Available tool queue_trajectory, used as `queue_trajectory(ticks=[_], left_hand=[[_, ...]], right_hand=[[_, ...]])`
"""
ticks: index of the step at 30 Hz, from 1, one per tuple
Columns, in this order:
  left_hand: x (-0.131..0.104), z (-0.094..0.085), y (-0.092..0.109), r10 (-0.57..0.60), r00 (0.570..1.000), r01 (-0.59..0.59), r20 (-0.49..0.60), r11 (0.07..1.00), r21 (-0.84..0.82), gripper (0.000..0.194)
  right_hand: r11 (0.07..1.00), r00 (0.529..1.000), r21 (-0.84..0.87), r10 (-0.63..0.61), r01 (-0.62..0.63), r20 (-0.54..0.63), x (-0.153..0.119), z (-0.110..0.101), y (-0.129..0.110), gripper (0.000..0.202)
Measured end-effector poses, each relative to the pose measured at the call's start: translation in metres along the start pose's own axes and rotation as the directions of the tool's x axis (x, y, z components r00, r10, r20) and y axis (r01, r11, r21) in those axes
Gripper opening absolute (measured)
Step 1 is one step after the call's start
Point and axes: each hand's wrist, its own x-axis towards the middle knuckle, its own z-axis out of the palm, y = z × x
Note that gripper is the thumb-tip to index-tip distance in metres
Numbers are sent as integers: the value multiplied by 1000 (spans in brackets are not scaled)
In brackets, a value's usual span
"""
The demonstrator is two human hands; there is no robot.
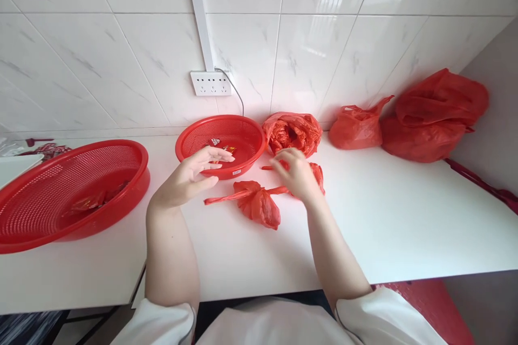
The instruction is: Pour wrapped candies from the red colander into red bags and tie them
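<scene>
left hand (188,175) and right hand (298,172) apart above a white table (384,221)

in the head view, the left hand is before the near rim of a round red basket (218,125); its fingers are parted and lightly bent, with nothing in its grasp. a few small packets (230,149) lie inside that basket. the right hand has loosely bent fingers and its palm side is hidden, so i cannot tell whether it has hold of anything. a knotted red bag (261,209) lies on the table between the forearms, its twisted ends pointing outward. another red bag (318,173) shows partly behind the right hand. a crumpled red bag (294,126) sits just beside the round basket. a larger red basket (140,175) stands at left, and two fuller bags (437,124) rest at far right by the wall.
</scene>
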Motion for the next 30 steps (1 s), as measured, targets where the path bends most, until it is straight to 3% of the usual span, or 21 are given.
queue_trajectory(ticks=[2, 4, 6, 8, 11, 15, 19, 22, 24, 27, 28, 30], left_hand=[[-3, 0, 3, 4, 1000, -4, -11, 999, -39, 36], [-7, 0, 6, -11, 998, 9, -68, 999, -34, 31], [-11, 0, 8, -37, 990, 38, -134, 999, 4, 29], [-14, 0, 9, -62, 983, 69, -173, 997, 33, 28], [-19, -1, 3, -115, 977, 122, -182, 992, 32, 26], [-24, -1, -23, -250, 956, 258, -155, 966, 31, 27], [-26, 8, -55, -384, 922, 385, -46, 923, 9, 28], [-25, 18, -70, -418, 905, 420, 74, 907, -14, 29], [-25, 24, -75, -412, 904, 417, 118, 908, -26, 30], [-22, 31, -77, -397, 906, 406, 147, 913, -42, 32], [-21, 34, -77, -392, 907, 403, 152, 914, -46, 32], [-18, 42, -77, -391, 906, 403, 162, 914, -48, 31]], right_hand=[[998, 962, -8, -61, 66, 265, -11, 22, -10, 34], [995, 894, -84, -9, 52, 448, -24, 42, -17, 57], [987, 852, -160, 79, 6, 518, -35, 53, -18, 61], [990, 828, -143, 96, -20, 552, -45, 52, -15, 46], [998, 818, -60, 41, -7, 574, -57, 24, -9, 34], [989, 788, -137, 124, -51, 603, -76, -43, 11, 26], [901, 800, -389, 374, -193, 470, -96, -118, 67, 28], [735, 832, -589, 525, -338, 178, -100, -170, 125, 25], [640, 827, -636, 563, -432, 5, -95, -199, 158, 22], [536, 791, -643, 583, -546, -186, -80, -218, 180, 33], [532, 801, -644, 554, -550, -226, -73, -217, 178, 36], [599, 866, -640, 439, -481, -240, -58, -199, 164, 37]])
